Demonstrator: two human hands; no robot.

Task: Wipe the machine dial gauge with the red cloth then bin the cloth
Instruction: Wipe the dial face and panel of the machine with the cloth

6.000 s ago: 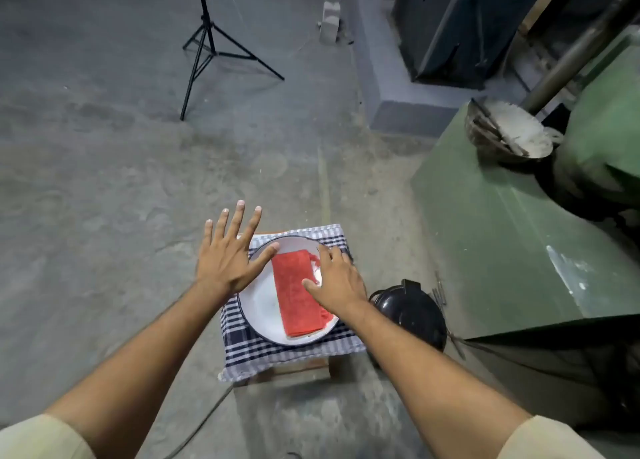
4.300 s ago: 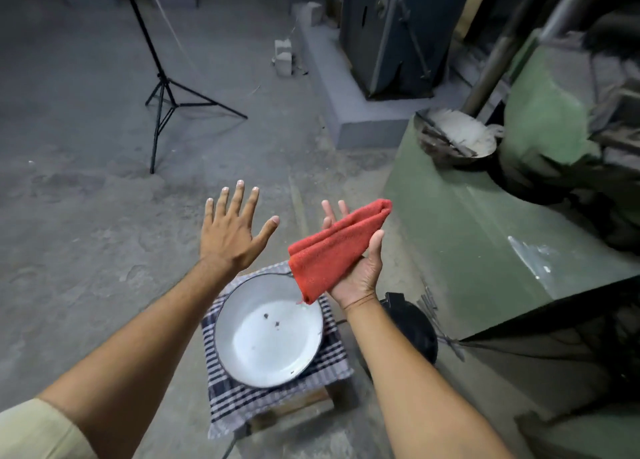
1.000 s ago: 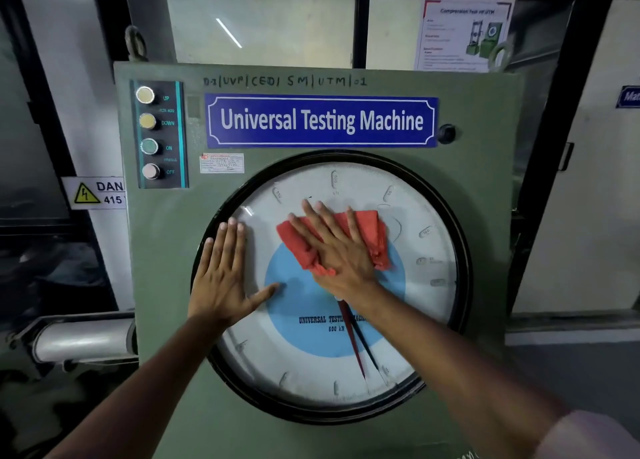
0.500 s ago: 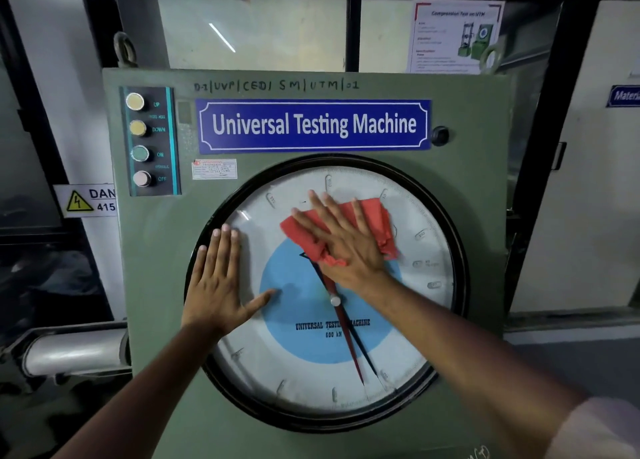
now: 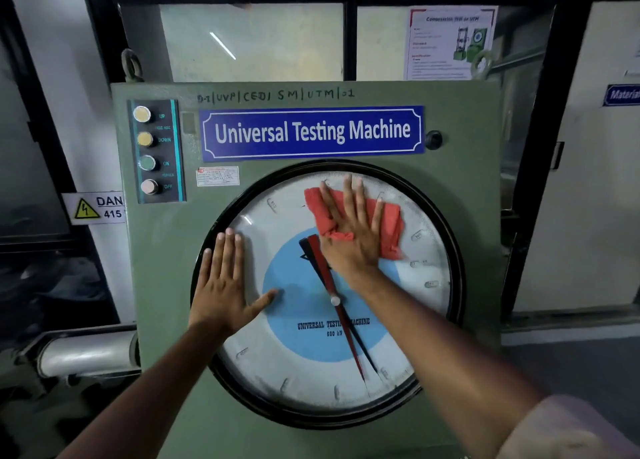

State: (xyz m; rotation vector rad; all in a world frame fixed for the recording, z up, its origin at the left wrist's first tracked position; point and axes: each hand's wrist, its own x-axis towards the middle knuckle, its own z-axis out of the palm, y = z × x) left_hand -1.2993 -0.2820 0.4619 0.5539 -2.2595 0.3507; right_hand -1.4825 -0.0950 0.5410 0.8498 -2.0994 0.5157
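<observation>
Right hand [image 5: 353, 236] laid flat, fingers spread wide, red cloth [image 5: 388, 226] pressed under palm against glass of dial gauge [image 5: 294, 365], in upper part of face near top rim; cloth pinned, not gripped. Left hand [image 5: 225, 282] laid flat on gauge's left edge, fingers straight and together, thumb out, nothing held. Red pointer [image 5: 341, 323] seen crossing blue centre disc. Blue nameplate [image 5: 311, 132] mounted above gauge; 4 push buttons [image 5: 145, 150] set at cabinet's upper left corner.

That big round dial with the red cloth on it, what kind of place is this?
Probably a materials testing lab or workshop. The blue sign reads "Universal Testing Machine", the dial gauge is marked 600 kN, and a yellow electrical danger sign hangs at the left.
</observation>
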